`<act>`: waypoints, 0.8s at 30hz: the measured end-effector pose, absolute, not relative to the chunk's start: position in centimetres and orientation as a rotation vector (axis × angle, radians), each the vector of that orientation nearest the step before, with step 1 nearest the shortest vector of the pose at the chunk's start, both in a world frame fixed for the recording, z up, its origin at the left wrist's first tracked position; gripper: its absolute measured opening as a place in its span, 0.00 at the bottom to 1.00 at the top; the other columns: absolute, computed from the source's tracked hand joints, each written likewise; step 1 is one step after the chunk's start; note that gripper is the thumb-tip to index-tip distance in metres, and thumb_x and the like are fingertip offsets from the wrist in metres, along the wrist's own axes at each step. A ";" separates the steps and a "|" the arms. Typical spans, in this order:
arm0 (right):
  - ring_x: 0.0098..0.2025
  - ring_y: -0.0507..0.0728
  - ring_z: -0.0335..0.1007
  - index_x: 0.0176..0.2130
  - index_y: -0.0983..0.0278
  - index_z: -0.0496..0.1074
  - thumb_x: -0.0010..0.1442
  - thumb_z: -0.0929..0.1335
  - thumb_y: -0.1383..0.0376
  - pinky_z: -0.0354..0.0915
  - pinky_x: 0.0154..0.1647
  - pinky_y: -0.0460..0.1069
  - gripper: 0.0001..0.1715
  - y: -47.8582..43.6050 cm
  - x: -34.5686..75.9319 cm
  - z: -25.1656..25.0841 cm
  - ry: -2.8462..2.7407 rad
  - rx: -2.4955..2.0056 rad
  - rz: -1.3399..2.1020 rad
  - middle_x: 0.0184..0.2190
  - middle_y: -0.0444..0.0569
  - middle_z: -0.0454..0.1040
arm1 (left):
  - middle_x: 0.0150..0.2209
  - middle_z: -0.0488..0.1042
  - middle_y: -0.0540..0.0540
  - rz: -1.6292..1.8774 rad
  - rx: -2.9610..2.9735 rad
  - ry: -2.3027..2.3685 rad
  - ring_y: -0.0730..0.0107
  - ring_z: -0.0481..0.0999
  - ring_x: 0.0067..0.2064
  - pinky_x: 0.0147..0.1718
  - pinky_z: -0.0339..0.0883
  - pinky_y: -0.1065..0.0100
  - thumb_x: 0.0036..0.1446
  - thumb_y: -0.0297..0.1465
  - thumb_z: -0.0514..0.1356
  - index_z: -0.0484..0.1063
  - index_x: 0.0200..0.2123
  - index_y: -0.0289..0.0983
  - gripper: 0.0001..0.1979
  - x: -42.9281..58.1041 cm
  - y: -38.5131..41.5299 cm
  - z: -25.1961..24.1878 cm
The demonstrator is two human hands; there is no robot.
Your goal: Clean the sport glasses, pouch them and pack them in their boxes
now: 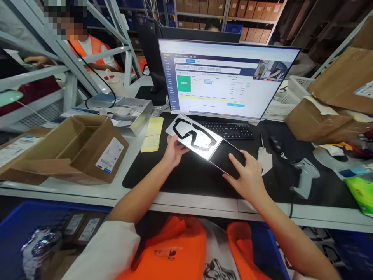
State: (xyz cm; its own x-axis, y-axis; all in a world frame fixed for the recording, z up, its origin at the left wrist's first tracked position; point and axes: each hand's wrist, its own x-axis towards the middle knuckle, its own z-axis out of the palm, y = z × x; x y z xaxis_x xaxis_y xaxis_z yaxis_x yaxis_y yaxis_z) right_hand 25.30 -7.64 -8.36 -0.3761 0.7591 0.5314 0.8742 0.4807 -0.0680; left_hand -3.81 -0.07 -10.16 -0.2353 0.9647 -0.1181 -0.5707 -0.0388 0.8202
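A flat black-and-white box (198,134) is held tilted above the black desk mat, in front of the keyboard. Its white part bears a black goggles outline and printed lettering, and its other end is plain black. My left hand (174,152) grips the lower left edge, thumb on top and fingers partly hidden beneath. At the black end, my right hand (247,173) pinches the box with its fingers over the surface. What is inside the box, if anything, cannot be seen.
Behind the box stand a keyboard (230,130) and a lit monitor (210,85). To the left are a yellow paper stack (152,134) and an open carton (72,151). A barcode scanner (305,177) lies to the right, near stacked cartons (317,120). A co-worker in an orange vest (97,48) sits behind the frame.
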 end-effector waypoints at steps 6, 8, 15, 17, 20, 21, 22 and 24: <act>0.61 0.74 0.63 0.64 0.56 0.68 0.59 0.75 0.55 0.61 0.54 0.66 0.37 -5.1 22.9 -8.4 -2.377 -1.414 -0.299 0.63 0.66 0.61 | 0.50 0.73 0.50 1.781 0.651 1.042 0.67 0.77 0.40 0.33 0.73 0.67 0.47 0.42 0.67 0.59 0.51 0.49 0.29 -6.1 0.2 -10.2; 0.61 0.74 0.63 0.64 0.56 0.67 0.58 0.76 0.55 0.61 0.54 0.66 0.39 -4.4 22.1 -8.5 -2.366 -1.406 -0.283 0.63 0.66 0.62 | 0.52 0.72 0.50 1.809 0.658 1.057 0.68 0.76 0.40 0.33 0.72 0.69 0.48 0.41 0.67 0.58 0.52 0.50 0.30 -6.2 0.2 -10.0; 0.65 0.73 0.60 0.73 0.62 0.48 0.58 0.75 0.53 0.58 0.62 0.69 0.55 -3.8 20.8 -8.1 -2.276 -1.346 -0.161 0.64 0.66 0.63 | 0.47 0.73 0.52 1.861 0.547 1.019 0.69 0.77 0.40 0.33 0.73 0.68 0.49 0.41 0.65 0.59 0.49 0.50 0.25 -5.3 -0.4 -10.5; 0.70 0.74 0.54 0.74 0.60 0.44 0.61 0.72 0.50 0.52 0.66 0.73 0.55 -4.5 22.4 -8.1 -2.287 -1.328 -0.092 0.69 0.66 0.57 | 0.45 0.73 0.53 1.889 0.543 0.974 0.70 0.76 0.39 0.34 0.73 0.69 0.50 0.40 0.65 0.61 0.48 0.50 0.23 -5.3 -0.5 -10.7; 0.74 0.72 0.44 0.75 0.59 0.41 0.66 0.67 0.47 0.45 0.69 0.75 0.52 -6.0 26.5 -9.9 -2.029 -1.410 0.086 0.74 0.64 0.48 | 0.41 0.74 0.55 1.919 0.543 0.939 0.72 0.75 0.36 0.35 0.74 0.69 0.49 0.39 0.65 0.64 0.47 0.49 0.21 -5.5 -0.4 -10.8; 0.75 0.71 0.45 0.76 0.60 0.40 0.68 0.65 0.46 0.46 0.70 0.74 0.50 -6.6 27.9 -11.2 -1.853 -1.451 0.167 0.74 0.64 0.48 | 0.41 0.74 0.55 1.925 0.546 0.934 0.73 0.75 0.36 0.36 0.74 0.69 0.49 0.39 0.65 0.64 0.46 0.49 0.21 -5.5 -0.4 -10.8; 0.74 0.70 0.49 0.76 0.60 0.40 0.70 0.62 0.46 0.49 0.70 0.73 0.47 -7.2 29.1 -12.6 -1.672 -1.482 0.273 0.73 0.64 0.51 | 0.43 0.75 0.55 1.929 0.555 0.930 0.72 0.76 0.37 0.37 0.75 0.68 0.49 0.39 0.65 0.65 0.47 0.49 0.21 -5.4 -0.5 -10.8; 0.71 0.67 0.56 0.76 0.58 0.40 0.73 0.54 0.46 0.53 0.69 0.71 0.41 -8.3 30.1 -15.6 -1.447 -1.456 0.572 0.71 0.61 0.57 | 0.47 0.75 0.53 1.941 0.593 0.918 0.69 0.77 0.43 0.40 0.75 0.67 0.50 0.39 0.65 0.65 0.49 0.50 0.23 -5.0 -0.7 -10.7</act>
